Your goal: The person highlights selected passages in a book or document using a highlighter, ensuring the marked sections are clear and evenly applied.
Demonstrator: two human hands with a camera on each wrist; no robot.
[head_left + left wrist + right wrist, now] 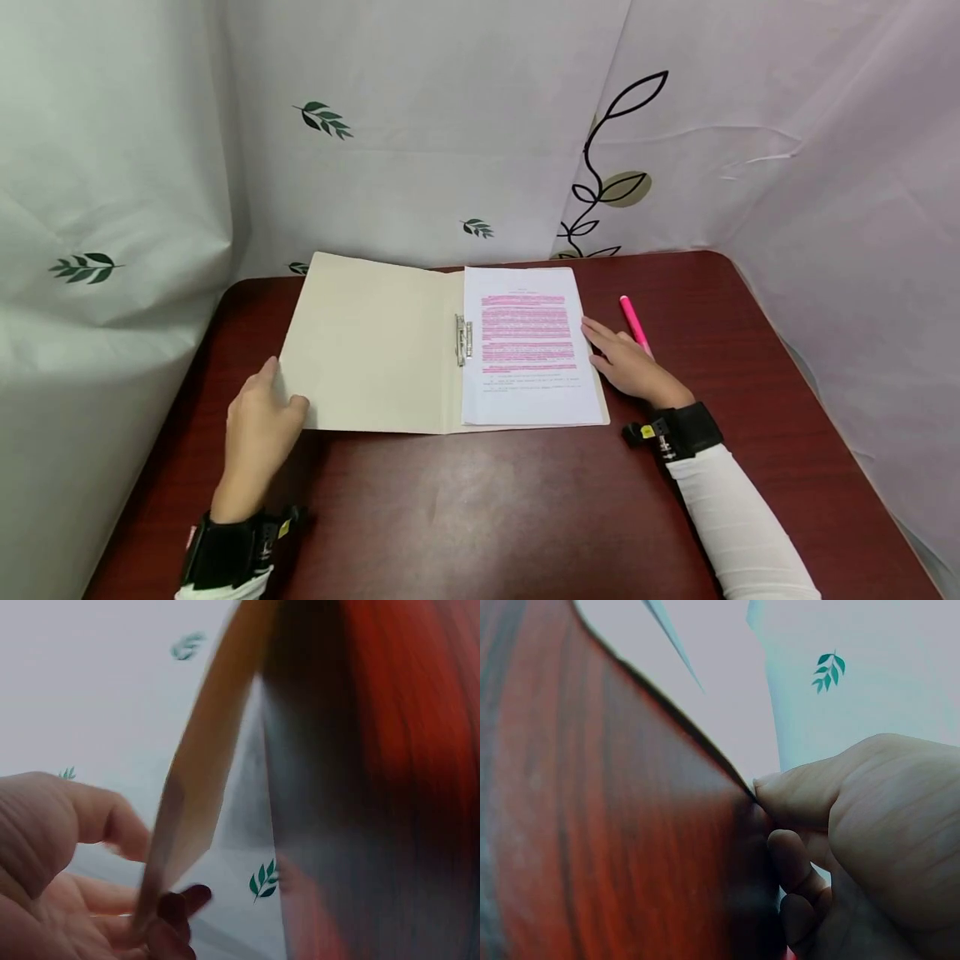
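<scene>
Red table [480, 517] fills the lower frame; left hand [258, 417] pinches the folder [375, 342] centre-left, right hand [633, 364] its opposite edge (best held steady).

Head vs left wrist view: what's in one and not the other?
Only head: slim pink pen, white printed pages with pink highlighting, silver metal clip, right hand.
Only left wrist: tips of the fingers beneath the raised cover of the cream card folder.
Both: left hand gripping that folder, reddish-brown wood-grain table, white leaf-print cloth.
</scene>
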